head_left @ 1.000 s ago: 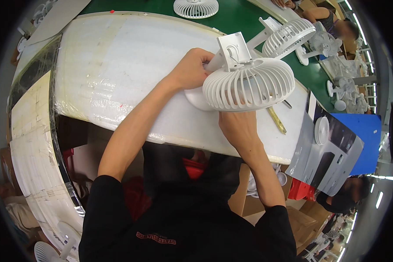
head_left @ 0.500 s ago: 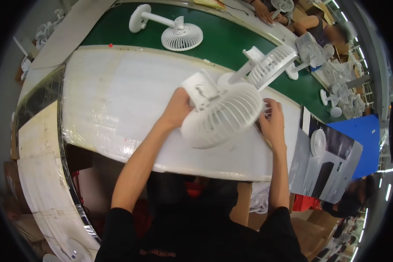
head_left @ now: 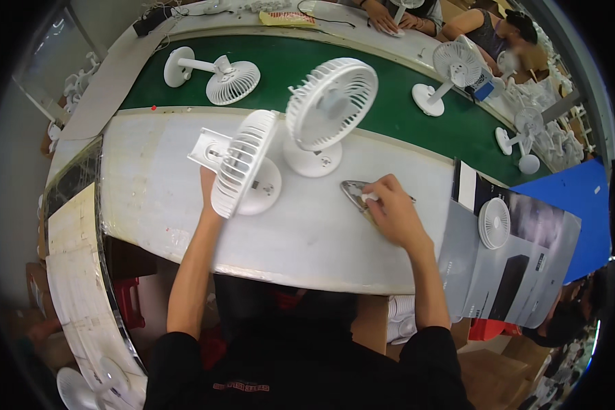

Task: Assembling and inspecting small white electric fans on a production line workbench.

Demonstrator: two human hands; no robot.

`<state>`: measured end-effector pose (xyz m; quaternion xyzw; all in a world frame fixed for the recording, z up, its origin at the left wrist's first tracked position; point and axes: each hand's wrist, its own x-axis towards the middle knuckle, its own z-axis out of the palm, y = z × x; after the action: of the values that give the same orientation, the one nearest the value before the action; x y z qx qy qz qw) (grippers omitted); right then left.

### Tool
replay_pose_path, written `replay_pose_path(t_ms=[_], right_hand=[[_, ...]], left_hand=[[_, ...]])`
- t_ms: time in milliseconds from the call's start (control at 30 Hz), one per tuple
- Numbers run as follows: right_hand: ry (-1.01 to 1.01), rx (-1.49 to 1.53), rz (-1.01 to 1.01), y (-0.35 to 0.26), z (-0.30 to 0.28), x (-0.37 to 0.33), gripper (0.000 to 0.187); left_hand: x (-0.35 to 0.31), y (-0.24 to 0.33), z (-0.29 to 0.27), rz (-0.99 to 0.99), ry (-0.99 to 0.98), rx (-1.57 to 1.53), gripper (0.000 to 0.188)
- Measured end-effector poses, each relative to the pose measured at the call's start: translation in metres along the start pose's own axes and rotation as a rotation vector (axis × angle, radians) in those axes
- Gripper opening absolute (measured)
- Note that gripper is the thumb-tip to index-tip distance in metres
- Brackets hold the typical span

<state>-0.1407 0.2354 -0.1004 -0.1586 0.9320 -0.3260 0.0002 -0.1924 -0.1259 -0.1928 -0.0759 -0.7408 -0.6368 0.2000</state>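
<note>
White surface (head_left: 301, 239), frame centre: left hand (head_left: 208, 184) fingers grip white fan (head_left: 242, 171); right hand (head_left: 393, 212) fingers pinch small white piece (head_left: 369, 197) nr metal tool (head_left: 357, 190).

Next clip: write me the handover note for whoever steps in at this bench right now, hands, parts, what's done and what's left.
Left hand: grips the tilted white fan from behind, its round base on the white table.
Right hand: fingers around a small white piece, resting on a thin flat metal tool lying on the table.
A second white fan stands upright just behind the held one; more fans sit on the green belt. Printed boxes lie to the right.
Done: both fans look assembled with grilles on.
Left: probably fitting the small piece; unclear where.
</note>
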Motion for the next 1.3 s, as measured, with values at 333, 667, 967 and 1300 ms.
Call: replay_pose_path(t_ms=[333, 667, 967, 1300], right_hand=[[-0.182, -0.070, -0.180, 0.032, -0.015, -0.005, 0.020], [-0.175, -0.097, -0.297, 0.044, -0.007, 0.007, 0.024], [-0.211, -0.162, -0.319, 0.045, -0.012, 0.008, 0.028], [-0.136, 0.256, -0.207, 0.057, -0.030, 0.025, 0.022]], left_hand=[[0.005, 0.002, -0.001, -0.084, 0.199, 0.214, 0.017], [0.007, -0.004, 0.002, -0.070, 0.227, 0.207, 0.025], [0.006, -0.004, 0.000, -0.120, 0.220, 0.106, 0.025], [0.143, 0.033, 0.041, -0.246, 0.272, -0.040, 0.011]])
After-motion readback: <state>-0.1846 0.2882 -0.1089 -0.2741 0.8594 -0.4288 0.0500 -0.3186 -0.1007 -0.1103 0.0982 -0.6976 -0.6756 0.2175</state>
